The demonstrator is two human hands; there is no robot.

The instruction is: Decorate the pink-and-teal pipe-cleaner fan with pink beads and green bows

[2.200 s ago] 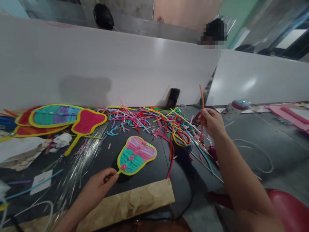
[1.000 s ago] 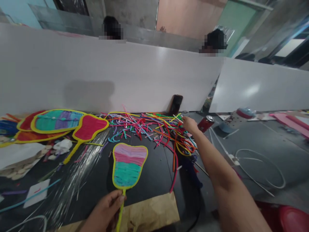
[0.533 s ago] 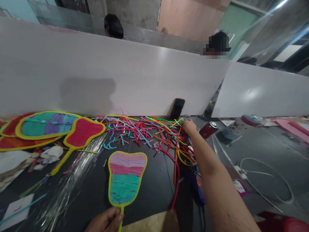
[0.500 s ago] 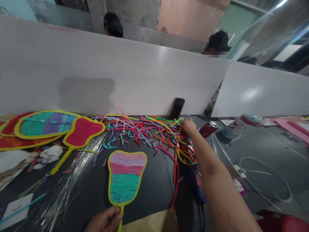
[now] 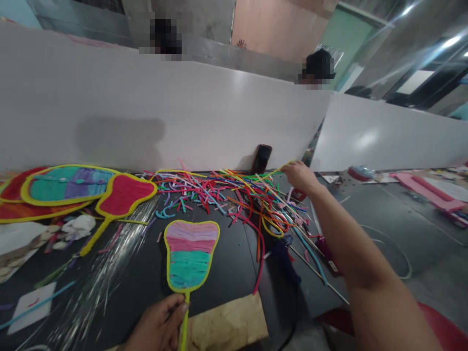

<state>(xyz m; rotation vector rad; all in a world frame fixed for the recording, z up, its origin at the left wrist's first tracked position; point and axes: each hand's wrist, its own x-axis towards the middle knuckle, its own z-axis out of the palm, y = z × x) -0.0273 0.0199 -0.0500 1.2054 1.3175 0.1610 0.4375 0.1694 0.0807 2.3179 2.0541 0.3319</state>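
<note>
My left hand point(image 5: 161, 324) is closed round the yellow stem of a hand fan point(image 5: 192, 256), which has pink, magenta and teal bands inside a fuzzy yellow edge. The fan is upright over the dark table. At the back, my right hand point(image 5: 300, 174) pinches a yellow pipe cleaner point(image 5: 275, 171) beside the heap of mixed pipe cleaners point(image 5: 208, 195). A red can point(image 5: 298, 195) is partly hidden behind that hand. On the left lie a finished-looking red fan point(image 5: 126, 195) and a teal-and-purple oval piece point(image 5: 71, 184), both edged in yellow.
A phone point(image 5: 261, 158) leans on the white partition point(image 5: 204, 117). A dark blue tool with a cord point(image 5: 287, 263) lies right of centre, near a brown board point(image 5: 230, 324). Silvery strands point(image 5: 109, 263) spread at left. Two people's heads show beyond the partition.
My right hand has moved up and right, away from the heap, drawing out a yellow pipe cleaner. My left hand still holds the fan. The view has shifted slightly.
</note>
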